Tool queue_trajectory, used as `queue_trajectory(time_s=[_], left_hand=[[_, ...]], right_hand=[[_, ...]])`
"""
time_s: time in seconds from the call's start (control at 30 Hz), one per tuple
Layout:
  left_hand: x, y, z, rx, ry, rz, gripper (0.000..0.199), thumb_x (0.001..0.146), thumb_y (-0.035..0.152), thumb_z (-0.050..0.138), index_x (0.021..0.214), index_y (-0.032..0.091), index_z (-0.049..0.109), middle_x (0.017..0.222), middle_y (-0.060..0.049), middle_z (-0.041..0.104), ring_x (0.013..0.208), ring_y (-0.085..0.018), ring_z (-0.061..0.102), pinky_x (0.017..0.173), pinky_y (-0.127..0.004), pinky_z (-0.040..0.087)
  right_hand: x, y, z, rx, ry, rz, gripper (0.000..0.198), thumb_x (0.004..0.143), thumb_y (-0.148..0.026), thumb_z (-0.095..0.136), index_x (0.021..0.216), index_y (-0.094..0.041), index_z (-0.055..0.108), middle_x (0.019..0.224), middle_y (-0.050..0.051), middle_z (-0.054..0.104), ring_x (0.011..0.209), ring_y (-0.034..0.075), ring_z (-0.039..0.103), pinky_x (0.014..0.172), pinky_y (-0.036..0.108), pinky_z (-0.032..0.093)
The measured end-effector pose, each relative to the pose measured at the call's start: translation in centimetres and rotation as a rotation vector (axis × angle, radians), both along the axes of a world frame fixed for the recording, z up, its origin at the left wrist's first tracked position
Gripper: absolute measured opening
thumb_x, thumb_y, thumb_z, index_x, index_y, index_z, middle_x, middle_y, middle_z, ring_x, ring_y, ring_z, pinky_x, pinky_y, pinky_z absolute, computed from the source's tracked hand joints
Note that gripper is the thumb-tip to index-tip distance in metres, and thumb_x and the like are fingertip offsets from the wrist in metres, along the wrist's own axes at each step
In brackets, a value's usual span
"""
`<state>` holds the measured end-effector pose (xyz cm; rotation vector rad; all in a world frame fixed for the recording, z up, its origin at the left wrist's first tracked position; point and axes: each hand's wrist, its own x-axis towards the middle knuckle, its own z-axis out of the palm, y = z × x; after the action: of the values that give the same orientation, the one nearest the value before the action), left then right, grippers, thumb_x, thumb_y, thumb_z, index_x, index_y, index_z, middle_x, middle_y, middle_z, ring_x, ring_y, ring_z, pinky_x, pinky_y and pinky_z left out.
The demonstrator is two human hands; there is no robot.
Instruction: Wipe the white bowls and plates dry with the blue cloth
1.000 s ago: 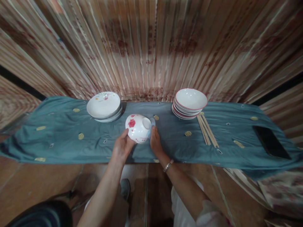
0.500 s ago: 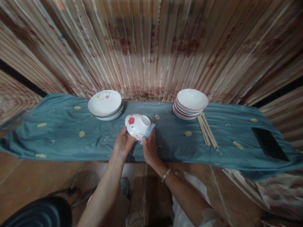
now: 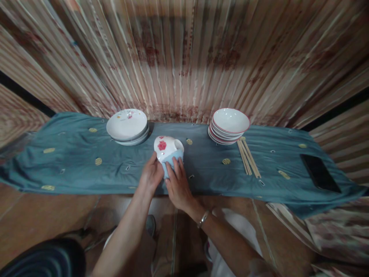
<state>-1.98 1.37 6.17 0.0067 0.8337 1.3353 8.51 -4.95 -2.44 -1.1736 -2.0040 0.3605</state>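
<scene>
A white bowl with red flowers is tilted above the table, its foot ring facing up and to the right. My left hand grips it from the left and below. Over the bowl's outer side, my right hand presses a light blue cloth with its fingers. The hand and the cloth cover the near part of the bowl, and its inside faces away from view.
A stack of white plates stands at the back left. Stacked red-rimmed bowls are at the back right, with several chopsticks beside them. A black phone-like slab lies near the right end of the teal-covered table. A curtain hangs behind.
My right hand has moved with the cloth from the bowl's right edge onto its near outer side. The bowl has turned slightly in my left hand.
</scene>
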Motion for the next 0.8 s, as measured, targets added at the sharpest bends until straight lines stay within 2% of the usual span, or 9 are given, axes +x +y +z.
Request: queue_trajectory(time_s=[0.13, 0.27, 0.37, 0.53, 0.7, 0.8], left_hand=[[0.5, -0.5, -0.3, 0.003, 0.047, -0.001, 0.032, 0.100, 0.019, 0.042, 0.110, 0.004, 0.069, 0.084, -0.012, 0.077, 0.075, -0.019, 0.073, 0.087, -0.030, 0.058], [0.9, -1.0, -0.7, 0.068, 0.109, 0.051, 0.018, 0.091, 0.008, 0.054, 0.081, 0.010, 0.070, 0.075, -0.006, 0.074, 0.063, -0.012, 0.068, 0.071, -0.020, 0.057], [1.0, -1.3, -0.8, 0.130, 0.137, 0.059, 0.018, 0.084, 0.003, 0.062, 0.069, 0.012, 0.066, 0.068, -0.003, 0.071, 0.061, -0.009, 0.066, 0.065, -0.016, 0.054], [1.3, -1.4, -1.2, 0.206, 0.164, 0.023, 0.012, 0.077, 0.004, 0.069, 0.070, 0.013, 0.067, 0.070, -0.001, 0.070, 0.062, -0.008, 0.065, 0.068, -0.016, 0.053], [2.1, -1.4, -2.0, 0.242, 0.206, 0.050, 0.008, 0.079, 0.012, 0.068, 0.073, 0.016, 0.071, 0.076, -0.001, 0.073, 0.074, -0.012, 0.068, 0.080, -0.021, 0.053], [2.4, -1.6, -2.3, 0.253, 0.221, 0.040, 0.008, 0.081, 0.015, 0.069, 0.074, 0.016, 0.072, 0.077, -0.001, 0.073, 0.077, -0.012, 0.067, 0.080, -0.021, 0.052]], right_hand=[[0.8, 0.8, 1.2, 0.053, -0.102, 0.013, 0.054, 0.098, -0.016, 0.041, 0.153, -0.016, 0.040, 0.161, 0.013, 0.036, 0.157, 0.029, 0.007, 0.123, 0.057, 0.028], [1.4, 1.3, 2.1, 0.102, -0.177, -0.008, 0.050, 0.100, -0.018, 0.041, 0.150, -0.021, 0.045, 0.159, 0.009, 0.042, 0.155, 0.029, 0.016, 0.121, 0.054, 0.029], [1.7, 1.7, 2.4, 0.127, -0.207, -0.044, 0.047, 0.101, -0.020, 0.042, 0.148, -0.025, 0.048, 0.157, 0.007, 0.045, 0.153, 0.028, 0.023, 0.121, 0.052, 0.027], [2.1, 2.4, 3.0, 0.112, -0.197, -0.065, 0.048, 0.100, -0.023, 0.046, 0.148, -0.030, 0.048, 0.157, 0.005, 0.045, 0.152, 0.028, 0.027, 0.122, 0.053, 0.020], [2.6, 3.3, 4.1, 0.096, -0.123, -0.103, 0.048, 0.100, -0.029, 0.044, 0.148, -0.028, 0.048, 0.158, 0.005, 0.044, 0.152, 0.030, 0.027, 0.123, 0.054, 0.016], [3.0, 3.9, 4.9, 0.089, -0.059, -0.117, 0.048, 0.101, -0.033, 0.040, 0.148, -0.027, 0.048, 0.158, 0.005, 0.043, 0.152, 0.029, 0.026, 0.124, 0.052, 0.015]])
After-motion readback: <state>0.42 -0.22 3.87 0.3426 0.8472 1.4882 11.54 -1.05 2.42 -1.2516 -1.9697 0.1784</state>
